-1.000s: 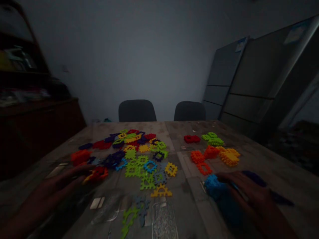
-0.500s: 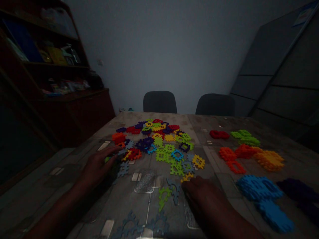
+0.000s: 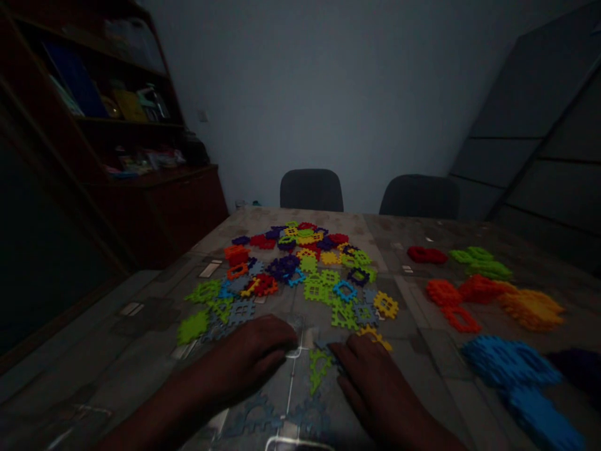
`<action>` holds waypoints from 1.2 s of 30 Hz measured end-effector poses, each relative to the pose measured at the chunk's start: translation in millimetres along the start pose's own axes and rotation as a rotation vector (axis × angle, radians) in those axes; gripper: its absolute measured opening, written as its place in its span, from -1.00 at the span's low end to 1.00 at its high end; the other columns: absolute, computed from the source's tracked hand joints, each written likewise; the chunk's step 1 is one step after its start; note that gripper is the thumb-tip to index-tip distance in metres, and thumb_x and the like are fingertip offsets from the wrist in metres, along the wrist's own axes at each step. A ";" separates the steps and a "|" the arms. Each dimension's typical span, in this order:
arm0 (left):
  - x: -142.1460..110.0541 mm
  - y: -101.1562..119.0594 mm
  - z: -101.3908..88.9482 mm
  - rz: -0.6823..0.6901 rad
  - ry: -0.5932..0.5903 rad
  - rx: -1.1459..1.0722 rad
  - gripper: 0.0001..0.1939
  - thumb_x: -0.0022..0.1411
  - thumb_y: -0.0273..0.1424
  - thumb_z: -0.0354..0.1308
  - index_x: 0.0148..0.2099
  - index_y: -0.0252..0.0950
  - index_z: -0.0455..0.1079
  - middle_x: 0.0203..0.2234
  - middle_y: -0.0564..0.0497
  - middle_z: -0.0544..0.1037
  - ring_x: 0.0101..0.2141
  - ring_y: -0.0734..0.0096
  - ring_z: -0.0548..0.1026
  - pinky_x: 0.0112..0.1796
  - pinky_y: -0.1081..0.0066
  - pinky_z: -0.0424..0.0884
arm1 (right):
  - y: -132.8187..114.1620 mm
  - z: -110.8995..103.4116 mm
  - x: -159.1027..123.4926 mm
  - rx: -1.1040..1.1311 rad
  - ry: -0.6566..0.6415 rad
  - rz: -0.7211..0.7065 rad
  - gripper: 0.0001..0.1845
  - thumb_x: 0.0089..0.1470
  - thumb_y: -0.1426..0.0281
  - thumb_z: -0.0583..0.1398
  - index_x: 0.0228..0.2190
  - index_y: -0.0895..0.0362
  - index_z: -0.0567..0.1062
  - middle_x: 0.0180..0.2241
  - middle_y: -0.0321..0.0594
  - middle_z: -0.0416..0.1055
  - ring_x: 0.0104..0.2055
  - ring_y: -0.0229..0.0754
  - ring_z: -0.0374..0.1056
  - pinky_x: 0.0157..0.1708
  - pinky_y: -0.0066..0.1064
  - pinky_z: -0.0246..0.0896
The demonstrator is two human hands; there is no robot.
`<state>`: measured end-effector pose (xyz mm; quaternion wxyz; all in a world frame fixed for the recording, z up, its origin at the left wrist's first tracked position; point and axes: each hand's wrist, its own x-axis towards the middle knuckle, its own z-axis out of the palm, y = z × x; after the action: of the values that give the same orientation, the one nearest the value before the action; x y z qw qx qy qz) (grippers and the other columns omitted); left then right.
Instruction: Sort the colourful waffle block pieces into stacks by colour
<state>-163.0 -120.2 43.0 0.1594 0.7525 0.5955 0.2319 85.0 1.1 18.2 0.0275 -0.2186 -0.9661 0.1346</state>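
The room is dim. My left hand [image 3: 251, 357] lies palm down on the table, fingers stretched toward a clear plastic piece [image 3: 297, 341]. My right hand [image 3: 369, 376] lies flat beside it, fingers close to a green interlocking piece [image 3: 318, 368] and a yellow piece [image 3: 375, 338]. Between and ahead of my hands spreads a loose heap of coloured interlocking pieces [image 3: 305, 269] in green, yellow, red, purple and blue. Neither hand holds anything that I can see.
Sorted stacks lie to the right: red [image 3: 426, 255], green [image 3: 481, 263], orange [image 3: 462, 297], yellow [image 3: 533, 308], blue [image 3: 514, 369]. Two dark chairs [image 3: 312, 189] stand at the table's far edge. A wooden shelf unit [image 3: 122, 156] is on the left, grey cabinets [image 3: 539, 144] on the right.
My left hand drew back from the pile's left side to the table's middle. My right hand left the blue stack earlier and now rests next to the left. The view shifted leftward.
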 end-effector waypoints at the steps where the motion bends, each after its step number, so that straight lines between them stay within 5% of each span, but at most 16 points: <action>1: -0.1 2.1 1.3 0.006 -0.025 -0.002 -0.75 0.44 -0.47 -0.02 0.04 -0.16 0.43 -0.11 -0.01 0.57 -0.09 0.30 0.52 -0.02 0.30 0.43 | -0.4 0.2 0.3 0.002 0.007 -0.033 -0.51 0.20 0.57 0.13 0.15 0.12 0.43 -0.06 0.00 0.44 -0.04 0.08 0.37 -0.07 -0.08 0.31; 6: -0.8 6.4 5.7 0.022 -0.009 0.044 -0.75 0.44 -0.43 0.00 0.04 -0.15 0.45 -0.12 -0.03 0.59 -0.12 0.26 0.54 -0.05 0.30 0.47 | 2.7 2.5 -1.1 0.037 0.070 -0.129 -0.55 0.17 0.61 0.11 0.05 0.07 0.47 -0.14 -0.10 0.44 -0.13 -0.04 0.35 -0.16 -0.25 0.28; 12: -2.4 7.0 6.4 0.026 -0.019 0.043 -0.72 0.43 -0.47 0.01 0.06 -0.14 0.45 -0.09 -0.03 0.60 -0.11 0.27 0.56 -0.05 0.31 0.49 | 6.3 0.1 -4.5 0.106 0.050 -0.111 -0.54 0.15 0.61 0.11 0.06 0.09 0.44 -0.09 -0.10 0.41 -0.08 -0.03 0.33 -0.09 -0.22 0.28; 19: -3.1 47.9 -9.2 0.150 -0.186 -0.034 -0.54 0.25 -0.38 0.35 0.17 -0.09 0.41 0.11 0.00 0.53 0.09 0.18 0.49 0.11 0.33 0.43 | 2.8 -9.1 -3.8 0.143 0.006 -0.063 -0.58 0.16 0.62 0.12 0.02 0.10 0.47 -0.07 -0.12 0.42 -0.05 -0.04 0.33 -0.06 -0.23 0.27; 24: -1.9 47.6 3.5 0.104 -0.287 0.012 -0.47 0.08 -0.49 0.46 0.08 -0.13 0.44 0.12 -0.03 0.49 0.13 0.09 0.44 0.12 0.23 0.45 | 11.1 -5.5 -5.9 0.194 0.090 -0.100 -0.57 0.18 0.62 0.11 0.03 0.07 0.47 -0.09 -0.14 0.46 -0.05 -0.05 0.35 -0.04 -0.23 0.28; 30: -1.6 36.4 14.1 0.062 -0.217 0.105 -0.56 0.15 -0.67 0.24 0.02 -0.17 0.43 0.13 -0.04 0.48 0.12 0.09 0.44 0.12 0.14 0.43 | 30.2 -12.6 -6.6 0.258 0.241 -0.004 -0.73 0.28 0.53 0.06 -0.11 0.11 0.51 -0.18 -0.12 0.51 -0.12 -0.07 0.41 -0.08 -0.22 0.31; 36: -2.1 20.8 -0.2 0.099 0.004 0.114 -0.73 0.39 -0.50 0.08 0.07 -0.13 0.43 0.04 -0.01 0.54 0.01 0.24 0.51 0.03 0.28 0.47 | 30.5 -10.9 -3.6 0.246 0.278 -0.036 -0.74 0.27 0.53 0.04 -0.16 0.12 0.51 -0.22 -0.12 0.51 -0.16 -0.07 0.41 -0.13 -0.20 0.33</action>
<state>-146.4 -127.3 53.6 0.1034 0.7885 0.5699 0.2068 102.1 28.7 20.4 0.1895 -0.2129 -0.9330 0.2196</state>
